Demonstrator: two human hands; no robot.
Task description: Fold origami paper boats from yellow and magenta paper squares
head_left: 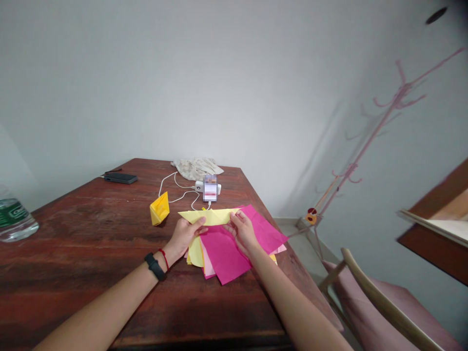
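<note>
Dark reddish-brown wooden tabletop [91,253], pale wall [234,97] on far side. Folded pale-yellow paper [215,217] held between both hands, above magenta sheets [230,253]. Left hand [185,236] pinches its left part, right hand [241,231] its right; hands apart. Yellow folded paper piece [160,209] left of them, standing alone.

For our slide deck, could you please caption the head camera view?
Two hands grip a folded pale-yellow paper strip above magenta sheets, beside a yellow origami boat.
</note>
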